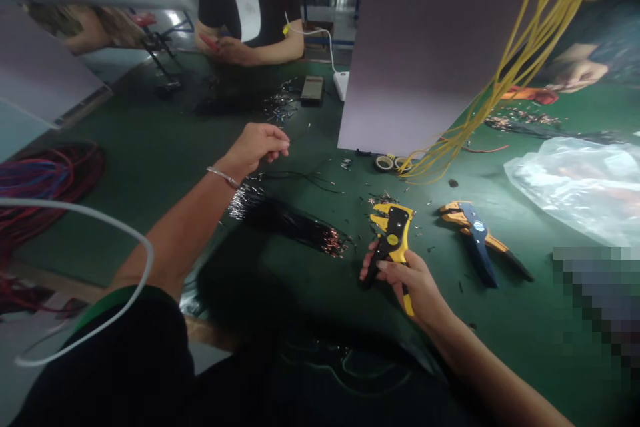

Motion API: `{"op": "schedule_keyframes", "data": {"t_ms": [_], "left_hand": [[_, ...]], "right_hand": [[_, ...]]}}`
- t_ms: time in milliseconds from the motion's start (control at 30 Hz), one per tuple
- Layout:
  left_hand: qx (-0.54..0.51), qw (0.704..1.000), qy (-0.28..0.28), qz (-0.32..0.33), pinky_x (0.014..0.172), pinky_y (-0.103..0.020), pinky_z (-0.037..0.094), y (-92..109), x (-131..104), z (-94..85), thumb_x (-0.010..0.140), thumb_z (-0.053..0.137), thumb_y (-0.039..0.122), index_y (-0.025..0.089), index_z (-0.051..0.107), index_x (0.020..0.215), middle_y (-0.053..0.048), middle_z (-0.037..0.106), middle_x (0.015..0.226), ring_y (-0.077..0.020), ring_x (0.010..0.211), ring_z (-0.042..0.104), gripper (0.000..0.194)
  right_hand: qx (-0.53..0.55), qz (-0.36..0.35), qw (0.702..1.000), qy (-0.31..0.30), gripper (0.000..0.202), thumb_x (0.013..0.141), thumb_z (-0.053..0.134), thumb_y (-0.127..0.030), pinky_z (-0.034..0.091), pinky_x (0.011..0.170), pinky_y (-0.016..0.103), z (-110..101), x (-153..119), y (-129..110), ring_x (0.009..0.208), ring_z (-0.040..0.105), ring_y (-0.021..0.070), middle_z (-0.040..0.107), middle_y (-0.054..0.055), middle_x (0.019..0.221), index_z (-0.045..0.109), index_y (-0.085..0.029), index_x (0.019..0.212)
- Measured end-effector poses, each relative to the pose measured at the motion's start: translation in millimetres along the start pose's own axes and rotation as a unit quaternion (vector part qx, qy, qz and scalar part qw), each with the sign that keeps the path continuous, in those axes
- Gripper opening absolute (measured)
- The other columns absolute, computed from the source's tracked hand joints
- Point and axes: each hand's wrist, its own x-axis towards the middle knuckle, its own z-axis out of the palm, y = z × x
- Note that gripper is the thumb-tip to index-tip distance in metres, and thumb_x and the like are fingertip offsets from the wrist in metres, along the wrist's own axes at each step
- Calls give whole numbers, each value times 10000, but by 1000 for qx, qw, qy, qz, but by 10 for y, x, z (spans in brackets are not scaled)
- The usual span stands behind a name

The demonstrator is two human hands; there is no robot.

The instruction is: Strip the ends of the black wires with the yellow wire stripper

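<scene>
the right hand (pixel 407 280) is closed around a yellow and black wire stripper (pixel 393 240). the tool stands up from the fist, with its jaws at the top, just above the green table (pixel 310 267). the left hand (pixel 257 147) is stretched out far over the table. its fingers are pinched together on a thin black wire (pixel 305 177) that trails back over the green top. a silver bracelet (pixel 223 177) sits on that wrist.

between the two hands lies a bundle of black wires (pixel 290 221) with shiny bare ends. small cut bits (pixel 380 199) lie scattered near the tool. a second stripper (pixel 475 235), blue and orange, lies flat on the table to the right of the held one. a bunch of yellow wires (pixel 525 60) hangs down from above, and two small tape rolls (pixel 393 163) sit under it. a clear plastic bag (pixel 575 180) lies at the right edge. red and blue cables (pixel 45 173) are piled at the left. other people's hands (pixel 580 73) work on the far side of the table.
</scene>
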Motion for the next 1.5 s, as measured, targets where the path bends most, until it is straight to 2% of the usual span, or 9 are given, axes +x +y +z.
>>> {"op": "schedule_keyframes", "data": {"t_ms": [167, 267, 400, 500, 700, 1000, 1200, 1367, 1500], "left_hand": [[-51, 998, 21, 11, 452, -245, 320, 182, -112, -106, 749, 640, 226, 172, 674, 884, -55, 679, 747, -55, 479, 468, 150], [-92, 996, -13, 9, 401, -219, 236, 217, -149, -108, 734, 650, 173, 127, 664, 874, -60, 669, 711, -30, 437, 429, 148], [-131, 991, -17, -12, 391, -209, 251, 109, -165, -33, 716, 676, 136, 87, 657, 871, -84, 681, 717, -33, 438, 456, 164], [-191, 979, -57, -43, 474, -215, 379, -41, -151, 13, 729, 661, 121, 88, 641, 987, -105, 706, 840, -54, 510, 522, 261], [-179, 976, -90, -81, 604, -261, 475, -294, -147, -29, 638, 692, 43, 74, 608, 1094, -102, 712, 839, -113, 630, 612, 465], [-157, 975, -133, -80, 729, -327, 510, -338, -305, -181, 628, 695, 92, 48, 608, 1141, -124, 711, 836, -177, 765, 660, 522], [80, 996, -32, -35, 662, -286, 483, -451, -289, -532, 660, 675, 210, 108, 710, 942, -73, 704, 766, -159, 697, 634, 301], [393, 917, -67, 7, 678, -271, 445, -635, -284, -818, 653, 625, 256, 201, 749, 860, -8, 708, 767, -173, 714, 628, 247], [516, 847, -95, 91, 803, -272, 426, -753, -325, -789, 696, 556, 244, 228, 739, 913, -22, 709, 950, -193, 908, 615, 284]], "right_hand": [[-4, 4, 1000, 10, 294, 661, 702, -232, 521, 631, 364, 22, -6, -26, 662, 652, 224, 665, 44, 743, 615, -150, 929], [-4, 4, 1000, 7, 297, 662, 705, -229, 521, 640, 361, 16, -4, -25, 660, 649, 219, 668, 44, 748, 615, -151, 933], [2, 4, 1000, 5, 286, 668, 703, -219, 522, 637, 352, 1, -3, -7, 664, 652, 218, 671, 44, 753, 618, -157, 933], [6, 3, 1000, 6, 280, 668, 705, -215, 525, 638, 353, -1, 0, 6, 667, 652, 216, 670, 44, 758, 620, -161, 929], [10, 3, 1000, 14, 279, 654, 711, -216, 531, 643, 354, 9, 6, 7, 676, 651, 216, 673, 46, 758, 631, -162, 916], [8, 8, 1000, 14, 265, 651, 715, -222, 530, 644, 344, 34, 1, -9, 671, 652, 216, 679, 50, 751, 645, -164, 900], [13, 4, 1000, 9, 255, 674, 703, -216, 526, 650, 336, 12, -8, 5, 667, 648, 206, 679, 50, 757, 645, -162, 917], [8, 0, 1000, -1, 243, 704, 686, -203, 524, 663, 337, -24, -3, 36, 682, 653, 205, 683, 52, 775, 640, -167, 940], [12, 3, 1000, -1, 242, 699, 689, -204, 527, 656, 338, -16, 6, 35, 676, 651, 204, 682, 52, 769, 642, -167, 934]]}}
